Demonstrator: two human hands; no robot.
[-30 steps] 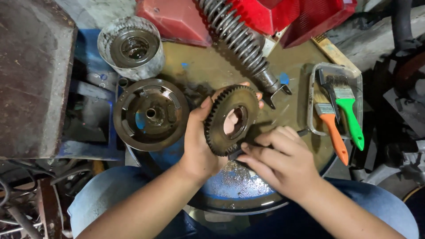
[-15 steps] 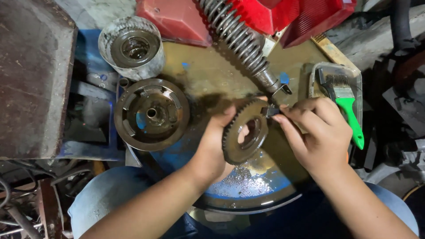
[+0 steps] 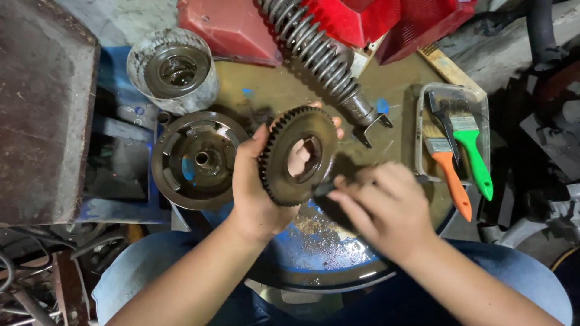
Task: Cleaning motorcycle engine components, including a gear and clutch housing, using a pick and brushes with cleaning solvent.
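- One toothed gear (image 3: 299, 156) was counted.
- Two paintbrushes were seen: one orange-handled (image 3: 447, 171), one green-handled (image 3: 471, 151).
- One coil spring (image 3: 317, 57) was noted.
- Two round metal housings were counted: one dark (image 3: 196, 160), one pale (image 3: 174, 71).

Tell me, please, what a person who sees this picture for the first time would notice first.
First, the large toothed gear at the centre, which the left hand holds up while the right hand works at its lower edge with something small and dark. Next, the coil spring shock absorber above it, and the orange-handled brush and green-handled brush in a tray at right.
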